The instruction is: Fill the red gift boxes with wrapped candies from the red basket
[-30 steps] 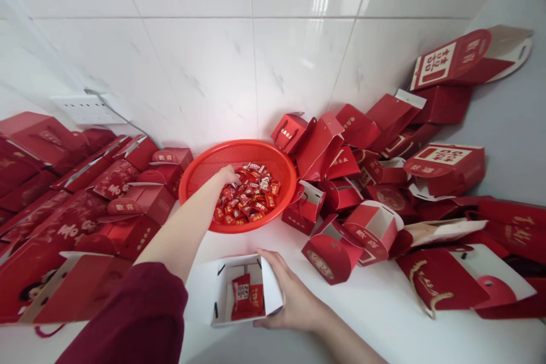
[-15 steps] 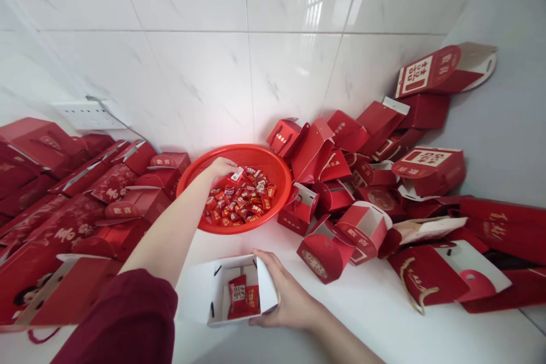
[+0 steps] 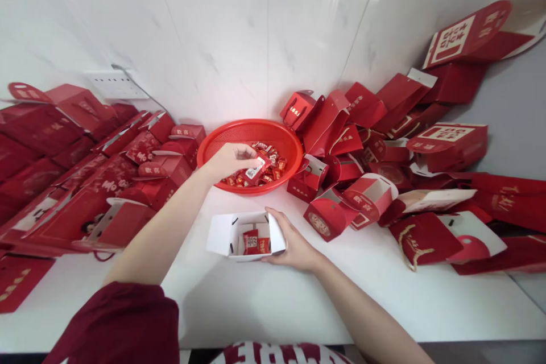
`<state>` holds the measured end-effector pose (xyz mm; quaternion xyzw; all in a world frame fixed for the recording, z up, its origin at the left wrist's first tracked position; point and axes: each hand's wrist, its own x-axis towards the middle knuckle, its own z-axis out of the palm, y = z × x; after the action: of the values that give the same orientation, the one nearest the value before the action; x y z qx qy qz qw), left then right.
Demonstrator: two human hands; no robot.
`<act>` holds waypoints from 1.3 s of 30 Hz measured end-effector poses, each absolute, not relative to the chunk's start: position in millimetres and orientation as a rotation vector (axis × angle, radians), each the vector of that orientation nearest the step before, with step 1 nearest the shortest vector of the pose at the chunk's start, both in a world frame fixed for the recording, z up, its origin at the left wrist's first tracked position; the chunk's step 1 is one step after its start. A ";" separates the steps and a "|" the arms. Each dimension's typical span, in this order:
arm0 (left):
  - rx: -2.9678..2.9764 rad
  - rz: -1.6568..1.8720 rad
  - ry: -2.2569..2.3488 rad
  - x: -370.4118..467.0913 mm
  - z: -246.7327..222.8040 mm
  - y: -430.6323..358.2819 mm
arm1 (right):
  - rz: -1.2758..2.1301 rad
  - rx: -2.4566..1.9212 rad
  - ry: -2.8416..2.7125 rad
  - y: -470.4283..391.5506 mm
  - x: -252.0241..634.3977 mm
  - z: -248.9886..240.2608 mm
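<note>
My left hand [image 3: 232, 160] pinches a red and white candy packet [image 3: 256, 169] over the front of a red-orange plastic basket [image 3: 213, 135]. Inside the basket lie many small red-wrapped candies [image 3: 275, 165]. In my right hand [image 3: 296, 244] is an open white-lined box [image 3: 219, 233], gripped by its right side, its opening facing up toward me. Red candy packets [image 3: 251, 240] rest at the bottom of the box. Some of my right fingers are hidden behind the box wall.
Red gift boxes [image 3: 162, 170] are packed in rows on the left. More red boxes [image 3: 330, 213] lie heaped on the right, up to the side wall. Behind the white table [image 3: 256, 301] is a tiled wall with a power strip [image 3: 115, 85].
My left hand has lifted a packet from the candies and come toward the basket's front edge. The view has tilted down, showing more of the table's front. My right hand still holds the box.
</note>
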<state>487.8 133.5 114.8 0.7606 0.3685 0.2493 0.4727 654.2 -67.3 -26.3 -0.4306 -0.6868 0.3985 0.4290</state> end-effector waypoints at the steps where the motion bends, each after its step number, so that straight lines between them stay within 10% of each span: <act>1: 1.858 0.569 0.865 483.0 117.4 118.7 | 0.991 -1.079 -1.712 -68.0 654.1 -26.3; 7: 1.892 0.387 0.758 459.9 127.3 66.0 | 0.992 -1.115 -1.717 -71.5 653.3 -22.0; 14: 2.227 1.049 1.151 452.4 119.5 105.3 | 1.006 -1.109 -1.704 -73.8 651.7 -21.5; 24: 2.350 -0.387 1.183 470.9 85.3 191.3 | 1.028 -1.111 -1.724 -71.7 652.6 -19.3; 39: 2.454 -0.619 1.160 487.3 63.8 238.1 | 1.109 -1.138 -1.725 -66.6 653.9 -20.6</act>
<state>487.3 238.1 63.8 0.8674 0.4101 -0.2187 0.1777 653.9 -66.6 -20.6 -0.4473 -0.6779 0.4359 0.3878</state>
